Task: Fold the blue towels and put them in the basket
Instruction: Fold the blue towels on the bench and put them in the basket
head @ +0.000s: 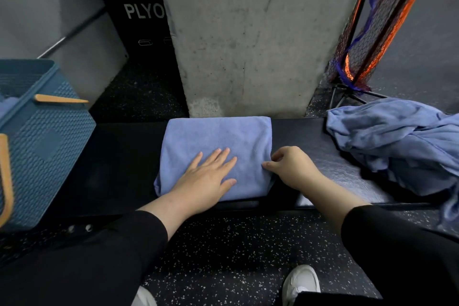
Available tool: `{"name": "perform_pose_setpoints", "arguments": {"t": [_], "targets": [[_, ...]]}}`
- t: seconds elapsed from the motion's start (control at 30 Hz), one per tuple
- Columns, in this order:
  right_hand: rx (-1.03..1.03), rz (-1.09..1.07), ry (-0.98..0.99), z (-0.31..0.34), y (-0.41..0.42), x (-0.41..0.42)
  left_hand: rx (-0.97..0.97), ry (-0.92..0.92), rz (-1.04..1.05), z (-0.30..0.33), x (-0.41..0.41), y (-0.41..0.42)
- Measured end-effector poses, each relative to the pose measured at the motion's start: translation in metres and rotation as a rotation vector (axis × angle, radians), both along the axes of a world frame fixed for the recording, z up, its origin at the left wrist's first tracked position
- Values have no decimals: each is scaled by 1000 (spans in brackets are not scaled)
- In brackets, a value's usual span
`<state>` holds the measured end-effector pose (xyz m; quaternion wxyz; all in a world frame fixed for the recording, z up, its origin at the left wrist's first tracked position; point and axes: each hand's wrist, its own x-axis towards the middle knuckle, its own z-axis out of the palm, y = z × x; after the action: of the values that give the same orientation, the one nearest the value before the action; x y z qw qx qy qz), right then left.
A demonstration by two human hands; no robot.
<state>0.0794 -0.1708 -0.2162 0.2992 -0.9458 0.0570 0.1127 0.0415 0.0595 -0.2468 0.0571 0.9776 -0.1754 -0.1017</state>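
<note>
A folded blue towel (216, 154) is lying in the middle of a black bench (323, 156), stretching from the bench's back edge almost to its front edge. The left hand (208, 176) is lying flat on the front half of the towel, fingers straight and slightly spread, pressing down on the cloth. The right hand (290, 166) is sitting at the towel's right edge, fingers curled, with thumb and fingertips pinching that edge of the fabric.

At the right end of the bench a heap of unfolded blue towels (397, 144) is lying crumpled, hanging partly over the front edge. At the left end a blue basket (49, 144) with tan handles is standing, well apart from the folded towel; some blue cloth is showing inside it at the picture's left border.

A concrete pillar (248, 32) is rising just behind the bench's back edge. A white shoe (301, 283) is resting on the speckled floor (223, 256) in front of the bench.
</note>
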Motion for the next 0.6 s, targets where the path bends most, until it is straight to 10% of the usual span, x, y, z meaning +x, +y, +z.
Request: {"name": "perform_pose_setpoints", "arguments": {"t": [0.6], "targets": [[820, -203, 180, 33, 6, -17, -13, 7, -6, 0, 0, 2]]}}
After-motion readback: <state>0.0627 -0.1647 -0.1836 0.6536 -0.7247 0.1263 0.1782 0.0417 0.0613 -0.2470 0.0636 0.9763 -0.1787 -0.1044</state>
